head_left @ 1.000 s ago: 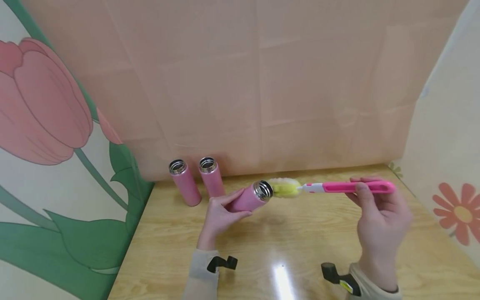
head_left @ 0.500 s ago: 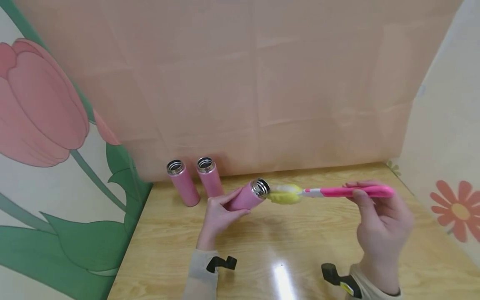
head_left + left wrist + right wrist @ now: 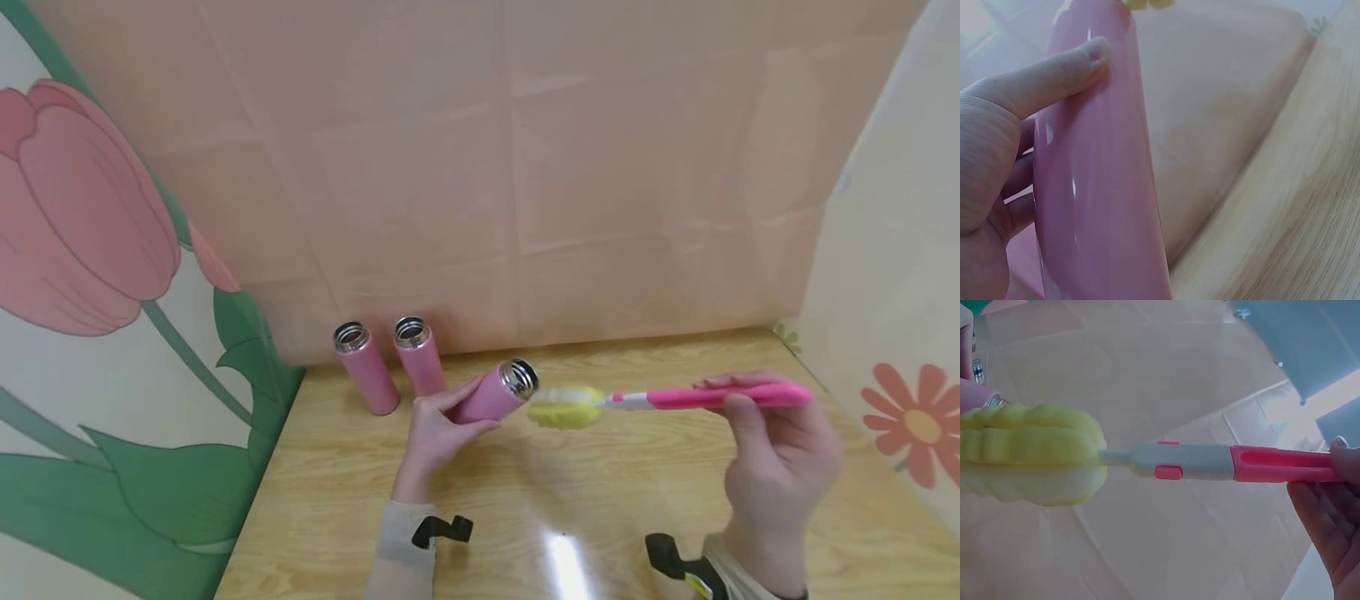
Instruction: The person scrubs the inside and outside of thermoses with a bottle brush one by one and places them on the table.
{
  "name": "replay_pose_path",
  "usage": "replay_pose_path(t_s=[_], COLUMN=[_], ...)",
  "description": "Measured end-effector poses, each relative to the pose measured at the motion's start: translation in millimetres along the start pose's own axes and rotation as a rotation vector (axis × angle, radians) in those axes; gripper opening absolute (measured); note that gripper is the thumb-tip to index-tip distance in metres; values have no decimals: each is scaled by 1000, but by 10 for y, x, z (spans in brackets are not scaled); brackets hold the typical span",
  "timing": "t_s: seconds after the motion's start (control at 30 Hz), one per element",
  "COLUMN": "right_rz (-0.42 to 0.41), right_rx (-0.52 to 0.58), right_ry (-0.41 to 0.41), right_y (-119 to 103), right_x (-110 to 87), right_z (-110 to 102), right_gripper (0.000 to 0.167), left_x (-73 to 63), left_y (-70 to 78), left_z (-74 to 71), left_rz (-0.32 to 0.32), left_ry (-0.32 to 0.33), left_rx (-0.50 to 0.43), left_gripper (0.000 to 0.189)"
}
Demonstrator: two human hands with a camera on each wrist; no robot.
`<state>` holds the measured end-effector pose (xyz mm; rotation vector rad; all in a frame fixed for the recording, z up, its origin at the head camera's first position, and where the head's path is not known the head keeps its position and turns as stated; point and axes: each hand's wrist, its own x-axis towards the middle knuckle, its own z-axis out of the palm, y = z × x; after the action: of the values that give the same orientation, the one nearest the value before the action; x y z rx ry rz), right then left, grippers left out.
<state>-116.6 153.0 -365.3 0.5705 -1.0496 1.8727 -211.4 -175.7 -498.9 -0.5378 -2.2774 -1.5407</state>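
Note:
My left hand (image 3: 442, 433) grips a pink bottle (image 3: 486, 398) around its body, tilted with its uncapped steel mouth up and to the right. In the left wrist view the thumb lies across the pink bottle (image 3: 1094, 169), fingers behind it. My right hand (image 3: 780, 458) holds a bottle brush (image 3: 697, 398) by its pink handle, thumb against fingers. The brush's yellow and white sponge head (image 3: 566, 408) is just outside the bottle mouth, a little below and to the right. In the right wrist view the whole sponge tip is cut off by the frame edge.
Two more pink bottles (image 3: 367, 371) (image 3: 420, 358) stand uncapped at the back left of the wooden table (image 3: 600, 492). A pinkish sheet (image 3: 510, 167) hangs behind the table. Flower-painted walls (image 3: 900, 292) flank both sides.
The brush head has drawn away from the bottle mouth, moving slightly right and down with my right hand. My left hand and its bottle stay nearly in place.

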Motion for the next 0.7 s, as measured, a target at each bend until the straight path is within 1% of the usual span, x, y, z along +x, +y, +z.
replay_pose_path(t_s=[0.13,0.3,0.5,0.7], right_rz=[35,66,78,98], right_rx=[22,20,40,97], right_ry=[52,115,138,157], right_y=[7,22,21,48], right_x=[6,12,3,0], right_z=[-19,-38,-37,-37], right_gripper=[9,11,10,9], left_x=[-6,-6,-16,-12], left_y=[-11,-34,-34,8], left_z=[-8,-16,-34,-27], left_rz=[0,-12,-14,5], left_ry=[-3,-3,8,5], left_rx=[-4,-10,-20,-21], left_gripper=[66,66,66,66])
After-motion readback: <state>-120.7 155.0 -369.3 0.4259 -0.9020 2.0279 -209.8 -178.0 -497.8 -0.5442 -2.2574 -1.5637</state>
